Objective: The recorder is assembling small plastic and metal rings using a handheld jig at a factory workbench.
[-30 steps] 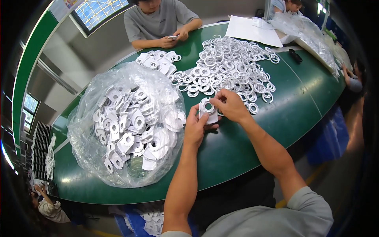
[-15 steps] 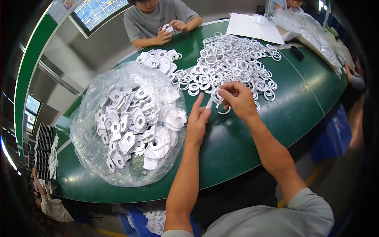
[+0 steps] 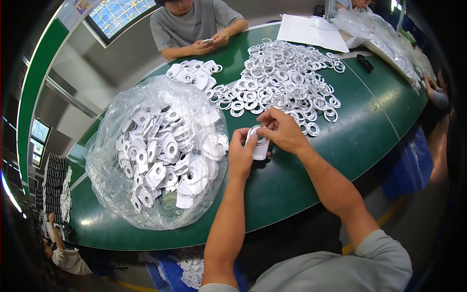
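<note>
White plastic, flat and tag-shaped with a round hole near its top, the small part (image 3: 258,142) sits between both hands just above the green table (image 3: 369,131), its long axis running roughly away from the person, hole end farthest. A white ring looks to be seated at that hole, though the fingers hide too much to be sure.

Left of the part, the left hand (image 3: 242,155) cradles it from the side and below, thumb and fingers pinching its left edge. Right of the part and slightly beyond it, the right hand (image 3: 282,130) comes in from above, fingertips pressed together on the hole end. Both hands touch the part; the right one covers the end where the ring goes, so it seems the nearer hand for any pressing there.

Beyond the part, just past the right hand's knuckles, spreads the heap of loose white rings (image 3: 287,78), its nearest rings lying just beside the fingers. Left of the part stands the clear plastic bag (image 3: 155,151), bulging with many more white tag-shaped pieces, near the left hand but not touching it. Farther beyond the part, a small pile of tag pieces (image 3: 192,75) lies in front of another person in a grey shirt (image 3: 194,22), whose hands hold 1 small item. A white sheet of paper (image 3: 311,31) lies well beyond, at the table's far edge.
</note>
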The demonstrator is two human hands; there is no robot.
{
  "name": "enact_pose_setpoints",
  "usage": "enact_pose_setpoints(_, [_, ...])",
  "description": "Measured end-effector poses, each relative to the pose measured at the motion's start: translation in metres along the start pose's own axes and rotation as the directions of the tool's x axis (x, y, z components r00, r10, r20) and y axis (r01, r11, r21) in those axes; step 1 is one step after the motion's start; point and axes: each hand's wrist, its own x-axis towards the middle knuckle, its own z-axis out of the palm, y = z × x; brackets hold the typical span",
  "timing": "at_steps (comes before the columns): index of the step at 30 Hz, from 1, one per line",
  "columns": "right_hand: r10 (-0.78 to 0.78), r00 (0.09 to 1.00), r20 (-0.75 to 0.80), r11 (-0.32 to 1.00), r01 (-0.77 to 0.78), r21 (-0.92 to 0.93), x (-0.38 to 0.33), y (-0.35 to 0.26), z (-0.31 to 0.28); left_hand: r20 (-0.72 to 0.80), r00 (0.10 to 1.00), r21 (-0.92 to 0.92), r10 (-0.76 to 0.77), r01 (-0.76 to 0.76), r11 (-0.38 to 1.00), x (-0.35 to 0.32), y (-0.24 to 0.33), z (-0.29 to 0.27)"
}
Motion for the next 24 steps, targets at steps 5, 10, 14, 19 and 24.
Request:
enact_pose_setpoints(5, [-0.022,0.983,-0.184,0.998,0.032,0.052,0.009,-0.002,-0.019,-0.014,0.999,-0.147,-0.035,0.032,0.989,-0.001,0.012,-0.001])
enact_pose_setpoints(10, [-0.166,0.984,0.070,0.845,0.178,-0.503,0.001,0.008,-0.039,-0.117,0.987,-0.200,-0.107,0.082,0.976,-0.003,0.024,-0.001])
enact_pose_setpoints(14, [0.182,0.977,0.108,0.709,-0.054,-0.703,-0.003,0.006,-0.022,-0.066,0.991,-0.201,-0.116,0.101,0.974,-0.002,0.018,-0.003])
enact_pose_setpoints(19, [-0.132,0.990,0.038,0.740,0.124,-0.661,-0.002,0.021,-0.025,-0.037,0.994,-0.138,-0.107,0.101,0.985,-0.001,0.016,-0.005])
enact_pose_setpoints(24, [0.078,0.995,-0.066,0.993,-0.072,0.096,0.002,-0.001,-0.027,0.001,0.994,-0.136,-0.109,0.108,0.985,-0.002,0.011,-0.003])
